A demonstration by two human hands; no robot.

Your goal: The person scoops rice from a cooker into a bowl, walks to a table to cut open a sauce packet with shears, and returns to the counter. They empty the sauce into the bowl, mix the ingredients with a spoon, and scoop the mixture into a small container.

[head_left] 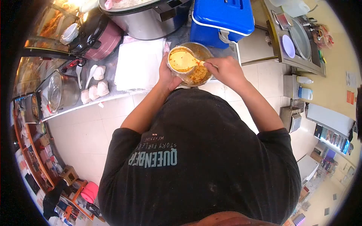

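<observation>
My left hand (pixel 168 74) is wrapped round a small round container (pixel 171 67) with plastic film at its rim. In my right hand (pixel 225 71) is the handle of a pale yellow paddle (pixel 183 60), whose flat blade lies over the container's mouth. Under and beside the container stands a metal bowl (pixel 206 51) with orange-yellow rice (pixel 198 75) in it. The bowl is at the counter's front edge, partly hidden by the container and my hands.
White sheets (pixel 137 64) lie left of the bowl. Behind are a large steel cooker (pixel 145 23) and a blue cooler box (pixel 222 17). Farther left are wrapped bundles (pixel 102 88), a white spoon (pixel 78 75), a lidded pot (pixel 69 90) and a pink cooker (pixel 103 43).
</observation>
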